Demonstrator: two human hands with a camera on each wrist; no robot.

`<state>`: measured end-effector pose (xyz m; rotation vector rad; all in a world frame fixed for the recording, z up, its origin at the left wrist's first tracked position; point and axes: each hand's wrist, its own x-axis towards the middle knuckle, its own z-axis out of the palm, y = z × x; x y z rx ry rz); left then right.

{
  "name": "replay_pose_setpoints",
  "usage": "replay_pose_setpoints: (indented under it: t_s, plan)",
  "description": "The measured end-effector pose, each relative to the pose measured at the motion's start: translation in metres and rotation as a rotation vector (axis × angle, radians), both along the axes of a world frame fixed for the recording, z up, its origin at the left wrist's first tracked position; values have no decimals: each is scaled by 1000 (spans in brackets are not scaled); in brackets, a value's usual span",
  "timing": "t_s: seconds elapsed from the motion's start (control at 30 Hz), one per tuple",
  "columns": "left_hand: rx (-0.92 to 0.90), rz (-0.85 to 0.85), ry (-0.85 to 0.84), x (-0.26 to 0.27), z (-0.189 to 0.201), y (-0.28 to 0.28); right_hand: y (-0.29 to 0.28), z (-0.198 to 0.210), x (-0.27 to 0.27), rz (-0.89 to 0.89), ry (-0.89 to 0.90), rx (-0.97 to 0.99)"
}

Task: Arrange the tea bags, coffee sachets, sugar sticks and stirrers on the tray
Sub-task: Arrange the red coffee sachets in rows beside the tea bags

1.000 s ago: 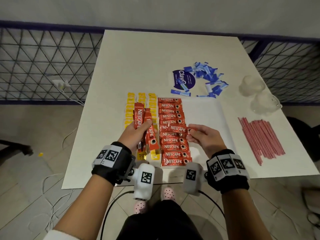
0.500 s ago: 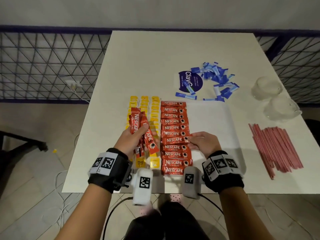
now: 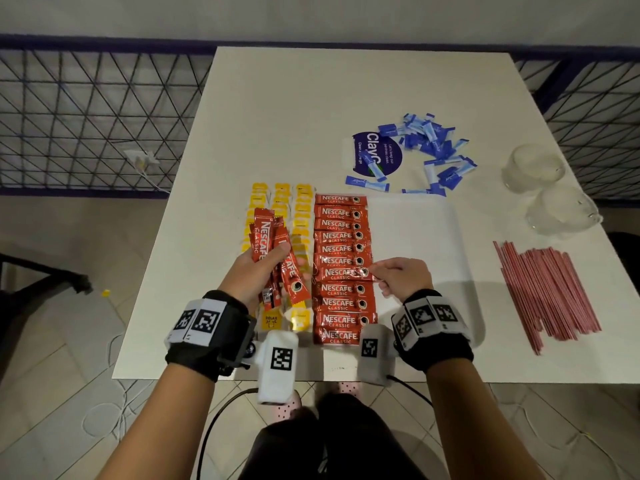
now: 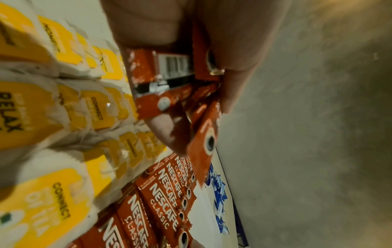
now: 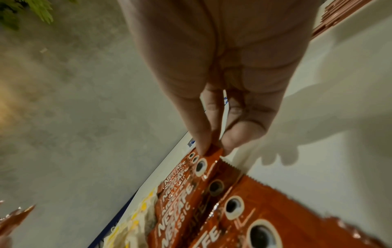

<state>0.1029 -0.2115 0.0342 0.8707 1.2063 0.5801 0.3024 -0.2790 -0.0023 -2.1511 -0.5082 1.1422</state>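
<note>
A white tray (image 3: 415, 237) lies on the table. On its left part stand three columns of yellow tea bags (image 3: 302, 216) (image 4: 53, 104) and a column of red coffee sachets (image 3: 341, 249) (image 4: 161, 201). My left hand (image 3: 263, 271) holds a bundle of red coffee sachets (image 3: 273, 251) (image 4: 169, 80) above the tea bags. With thumb and forefinger, my right hand (image 3: 398, 277) (image 5: 214, 147) pinches the right end of one coffee sachet (image 3: 346, 273) (image 5: 212, 161) in the column. Blue sugar sticks (image 3: 433, 147) lie scattered behind the tray. Red stirrers (image 3: 547, 292) lie to the right.
A round dark blue packet (image 3: 377, 155) lies by the sugar sticks. Two clear glass cups (image 3: 550, 188) stand at the table's right edge. A wire fence (image 3: 86, 119) runs along the table's far side. The table's near edge (image 3: 311, 377) is just below my wrists.
My right hand has kept hold of the sachet's right end in the column and shifted it slightly. The left hand's bundle has stayed over the tea bags. The head view has moved closer.
</note>
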Motion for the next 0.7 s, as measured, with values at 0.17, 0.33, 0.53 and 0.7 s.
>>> replay_pose_setpoints:
  t_s: [0.17, 0.33, 0.53, 0.7]
  plan:
    - [-8, -3, 4, -1, 0, 1, 3, 0, -2, 24, -32, -21]
    - [-12, -10, -14, -1, -3, 2, 6, 1, -1, 38, -71, -37]
    - [-4, -15, -52, 0, -4, 1, 7, 0, 0, 33, -74, -37]
    - [-4, -21, -69, 2, -4, 1, 8, 3, 2, 66, -114, -40]
